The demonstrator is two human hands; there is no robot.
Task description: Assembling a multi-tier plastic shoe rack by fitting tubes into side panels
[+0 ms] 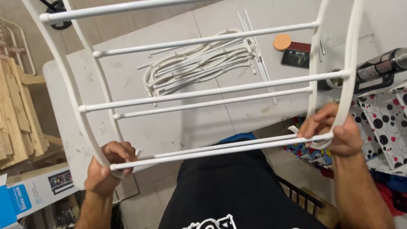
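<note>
Both my left hand point(106, 167) and right hand point(335, 133) curl fingers tight around the curved side rails of a white plastic-coated wire rack frame point(203, 91), probably light, springy and slick, best gripped beside rung joints.

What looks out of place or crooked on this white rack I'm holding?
Nothing looks broken. The white rack tilts between the left hand and right hand, and a loose heap of white parts lies on the table.

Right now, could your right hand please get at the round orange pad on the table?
Probably not directly: the right hand grips the white rack, whose rods cross between it and the orange pad on the table.
</note>
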